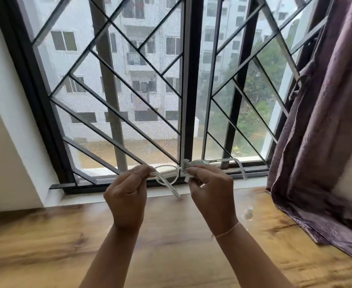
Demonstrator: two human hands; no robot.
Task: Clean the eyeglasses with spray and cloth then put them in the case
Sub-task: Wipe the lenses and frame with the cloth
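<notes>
Glasses point(169, 173): raised before window point(129, 80), above table point(171, 246), likely for light.
Left hand point(127, 196): pinching frame end, steadying.
Right hand point(212, 194): pinching cloth point(186, 179) on lens, apparently wiping.
No case in view.

We hold both forearms raised side by side, wrists level, backs of the hands toward us. Our left hand point(127, 194) pinches the glasses point(166, 174) with curled fingers; our right hand point(211, 190), fingers curled, pinches the cloth point(186, 178) against them.
</notes>
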